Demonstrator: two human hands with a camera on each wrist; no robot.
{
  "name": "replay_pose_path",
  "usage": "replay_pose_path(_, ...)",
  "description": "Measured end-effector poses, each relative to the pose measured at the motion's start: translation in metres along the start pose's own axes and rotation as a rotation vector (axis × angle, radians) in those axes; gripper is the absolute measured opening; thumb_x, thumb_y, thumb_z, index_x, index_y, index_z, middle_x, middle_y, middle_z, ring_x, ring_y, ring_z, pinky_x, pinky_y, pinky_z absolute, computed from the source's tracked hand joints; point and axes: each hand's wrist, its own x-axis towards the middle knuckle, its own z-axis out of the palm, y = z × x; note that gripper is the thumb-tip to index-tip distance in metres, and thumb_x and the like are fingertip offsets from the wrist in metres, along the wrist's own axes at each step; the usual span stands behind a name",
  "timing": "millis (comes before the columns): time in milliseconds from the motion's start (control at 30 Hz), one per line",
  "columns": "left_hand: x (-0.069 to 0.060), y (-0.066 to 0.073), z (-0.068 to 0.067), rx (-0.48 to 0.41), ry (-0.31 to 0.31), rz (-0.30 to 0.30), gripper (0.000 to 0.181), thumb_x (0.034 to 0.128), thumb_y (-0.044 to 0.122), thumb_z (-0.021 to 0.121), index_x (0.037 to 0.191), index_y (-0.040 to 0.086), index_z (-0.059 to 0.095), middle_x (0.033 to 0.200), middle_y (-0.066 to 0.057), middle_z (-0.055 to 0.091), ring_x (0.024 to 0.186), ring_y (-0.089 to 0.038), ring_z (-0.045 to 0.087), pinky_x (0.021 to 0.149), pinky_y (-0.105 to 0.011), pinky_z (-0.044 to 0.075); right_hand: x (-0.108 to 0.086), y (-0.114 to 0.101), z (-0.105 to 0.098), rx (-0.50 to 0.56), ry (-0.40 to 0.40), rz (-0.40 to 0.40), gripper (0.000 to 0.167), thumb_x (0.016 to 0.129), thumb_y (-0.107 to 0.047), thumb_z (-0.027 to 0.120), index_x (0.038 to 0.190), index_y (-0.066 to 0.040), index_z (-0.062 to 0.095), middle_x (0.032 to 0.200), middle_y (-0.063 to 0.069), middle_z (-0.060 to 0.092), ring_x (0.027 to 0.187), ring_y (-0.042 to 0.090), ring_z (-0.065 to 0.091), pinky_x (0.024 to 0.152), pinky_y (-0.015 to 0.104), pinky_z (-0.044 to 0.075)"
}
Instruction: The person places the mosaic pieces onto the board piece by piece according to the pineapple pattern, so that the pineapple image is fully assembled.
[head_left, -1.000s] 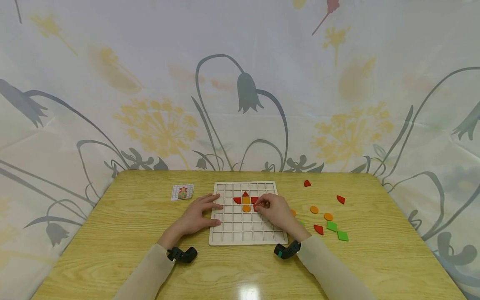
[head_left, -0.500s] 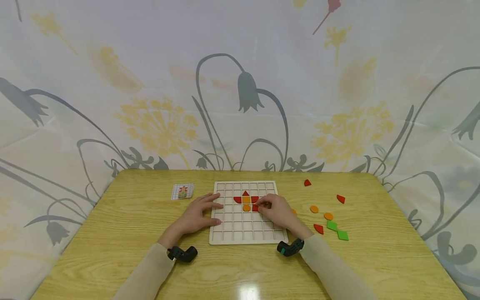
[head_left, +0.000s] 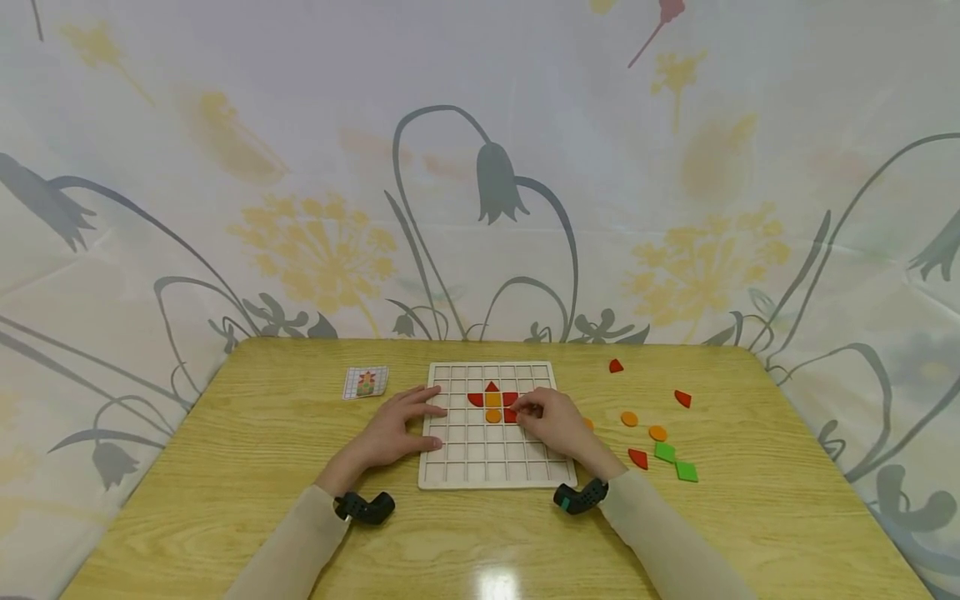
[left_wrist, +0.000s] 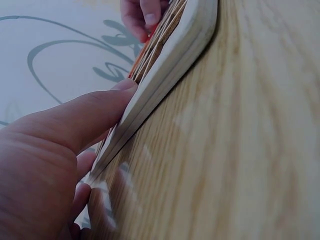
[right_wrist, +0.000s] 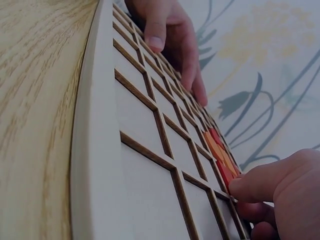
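A white grid board point(head_left: 450, 478) lies on the table. My left hand point(head_left: 393, 429) rests at its left edge, fingers spread and reaching onto the border; in the left wrist view the thumb point(left_wrist: 107, 107) lies along the board's side. Curled over the right half, my right hand point(head_left: 551, 421) pinches a red tile point(head_left: 510, 416) with thumb and fingertips at a cell. The tile's right part is hidden by the fingers. Left of it sits an orange disc point(head_left: 492, 416), below an orange square point(head_left: 492, 400). Red pieces flank the square, with a red triangle point(head_left: 492, 387) above.
Right of the board lie red quarter-circles point(head_left: 637, 459), orange discs point(head_left: 628, 419) and green diamond-like tiles point(head_left: 686, 472). A small picture card point(head_left: 365, 383) with a coloured pattern lies to the left. A flower-patterned curtain point(head_left: 322, 208) hangs behind the table.
My right hand has shifted slightly right, and the red tile under its fingers has moved slightly with it. The left hand stays in place.
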Motion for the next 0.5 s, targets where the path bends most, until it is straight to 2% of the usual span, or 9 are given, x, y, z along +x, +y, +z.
replay_pose_path(100,-0.001,0.001,-0.001,-0.005,-0.003,-0.001,0.043,0.0892,0.029,0.076,0.126,0.008,0.069,0.154,-0.016,0.041,0.144,-0.043,0.027,0.110,-0.068,0.022,0.001,-0.001,0.000,0.006,-0.001,0.010,0.012,0.093,-0.006,0.068,0.100,-0.011,0.076,0.090,-0.003,0.065,0.076,0.011,0.055,0.071,0.031,0.048)
replay_pose_path(300,-0.001,0.001,-0.003,-0.002,-0.001,0.001,0.043,0.0886,0.029,0.076,0.126,0.009,0.069,0.154,-0.016,0.040,0.144,-0.043,0.027,0.110,-0.068,0.022,0.000,-0.002,-0.009,0.080,0.025,0.082,0.014,0.094,-0.008,0.067,0.105,-0.011,0.076,0.096,-0.003,0.069,0.079,0.012,0.060,0.072,0.031,0.051)
replay_pose_path(500,0.000,0.000,-0.002,0.000,-0.014,-0.005,0.044,0.0893,0.030,0.075,0.127,0.009,0.069,0.156,-0.014,0.039,0.145,-0.041,0.025,0.111,-0.067,0.021,-0.011,0.011,-0.034,0.085,0.032,0.055,0.016,0.096,-0.008,0.066,0.109,-0.007,0.074,0.098,0.002,0.071,0.082,0.016,0.062,0.068,0.031,0.051)
